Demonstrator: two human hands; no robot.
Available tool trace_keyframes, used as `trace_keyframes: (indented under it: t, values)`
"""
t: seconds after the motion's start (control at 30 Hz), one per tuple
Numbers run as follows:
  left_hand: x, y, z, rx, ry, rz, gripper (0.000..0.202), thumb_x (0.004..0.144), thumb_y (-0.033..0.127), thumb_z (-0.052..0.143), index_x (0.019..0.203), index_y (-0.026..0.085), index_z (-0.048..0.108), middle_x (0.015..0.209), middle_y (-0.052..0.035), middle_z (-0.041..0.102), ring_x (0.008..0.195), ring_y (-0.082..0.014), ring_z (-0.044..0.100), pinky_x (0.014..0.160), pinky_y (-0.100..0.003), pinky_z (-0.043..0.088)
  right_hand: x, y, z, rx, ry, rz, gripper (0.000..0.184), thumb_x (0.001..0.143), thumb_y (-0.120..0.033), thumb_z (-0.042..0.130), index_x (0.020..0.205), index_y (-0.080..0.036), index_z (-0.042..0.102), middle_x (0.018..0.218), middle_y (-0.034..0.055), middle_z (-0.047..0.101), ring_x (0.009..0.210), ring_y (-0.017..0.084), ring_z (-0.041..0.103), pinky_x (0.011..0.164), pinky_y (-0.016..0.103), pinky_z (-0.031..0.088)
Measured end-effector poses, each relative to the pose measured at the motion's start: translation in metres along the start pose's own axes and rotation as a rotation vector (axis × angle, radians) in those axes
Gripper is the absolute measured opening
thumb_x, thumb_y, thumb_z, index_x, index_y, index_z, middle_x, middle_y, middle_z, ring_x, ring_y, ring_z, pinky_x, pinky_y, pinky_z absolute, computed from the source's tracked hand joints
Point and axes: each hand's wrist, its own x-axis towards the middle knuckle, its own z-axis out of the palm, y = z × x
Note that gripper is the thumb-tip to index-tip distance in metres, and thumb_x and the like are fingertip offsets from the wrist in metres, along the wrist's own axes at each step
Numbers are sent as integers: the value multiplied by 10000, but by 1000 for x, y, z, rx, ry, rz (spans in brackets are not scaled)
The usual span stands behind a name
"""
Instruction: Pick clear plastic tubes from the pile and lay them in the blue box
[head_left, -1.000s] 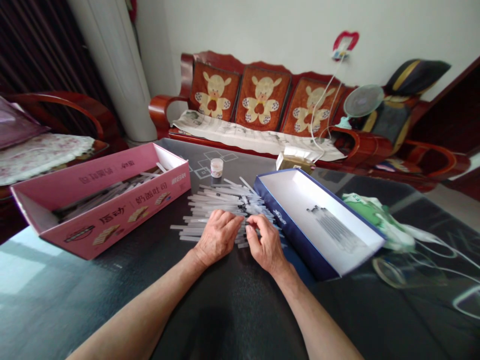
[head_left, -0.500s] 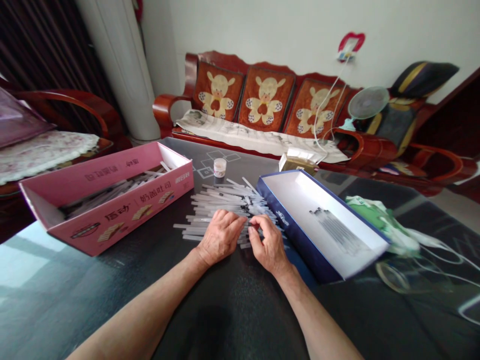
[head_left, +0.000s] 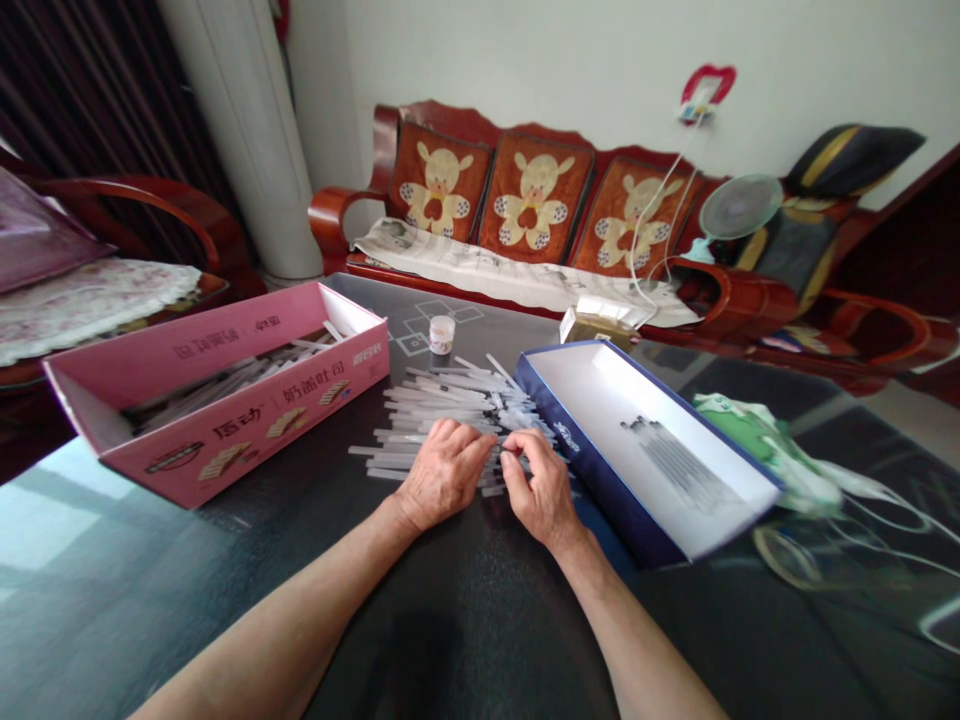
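Head view: the left hand (head_left: 442, 478) lies flat on the pile of clear sticks (head_left: 439, 398), fingers (head_left: 466, 447) open, gripping nothing; the right hand (head_left: 541, 492) pinches sticks at its near edge

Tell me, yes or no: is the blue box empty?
No: a short row of thin tubes lies on the white floor of the blue box.

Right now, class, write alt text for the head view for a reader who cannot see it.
A person's left hand lies flat and right hand curls on a heap of clear tubes on a dark table. A pink box of tubes sits left, a blue-sided white box right.
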Motion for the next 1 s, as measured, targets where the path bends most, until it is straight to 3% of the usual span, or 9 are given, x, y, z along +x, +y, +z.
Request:
trace_keyframes:
  t: [0.13, 0.33, 0.53, 0.7, 0.87, 1.0]
  values:
    - [1, 1, 0, -1, -20, 9, 275, 924, 210, 417, 1125, 170, 601, 877, -75, 610, 788, -193, 475, 748, -357, 389, -1, 3, 2, -58, -38, 59, 244, 940, -224, 360, 748, -208, 509, 744, 38, 554, 753, 183, 544, 727, 315, 425]
    - [0, 0, -1, 4, -6, 9, 277, 924, 201, 409, 1121, 156, 599, 896, -83, 611, 796, -193, 476, 753, -352, 391, 0, 0, -1, -8, -14, 8, 99, 903, -233, 440, 894, -194, 531, 863, 58, 575, 826, 188, 554, 777, 322, 440]
    - [1, 1, -1, -2, -32, 18, 269, 930, 214, 410, 1109, 168, 605, 873, -72, 610, 788, -192, 467, 746, -354, 385, 0, 2, 1, -121, -42, 40, 282, 950, -245, 367, 710, -206, 509, 702, 32, 555, 716, 175, 541, 709, 309, 410]
    - [1, 1, 0, -1, -17, 13, 280, 936, 215, 392, 1111, 160, 604, 881, -76, 617, 791, -188, 473, 746, -351, 389, -1, 2, 0, -58, -38, 16, 179, 932, -253, 410, 847, -187, 553, 818, 53, 596, 809, 184, 561, 765, 313, 417]
    - [2, 0, -2, 1, -36, 31, 270, 937, 213, 397, 1099, 175, 610, 885, -69, 636, 794, -179, 498, 769, -356, 393, 0, 0, 1, -24, -58, 56, 235, 935, -263, 413, 774, -190, 568, 759, 40, 595, 761, 172, 565, 717, 293, 418]
    - [3, -1, -4, 33, 99, 9, 246, 912, 218, 482, 1133, 188, 587, 1069, -85, 634, 981, -205, 539, 909, -402, 385, 1, 2, 1, 58, 10, 183, 289, 930, -333, 439, 716, -197, 578, 707, 30, 612, 700, 168, 577, 672, 283, 434]
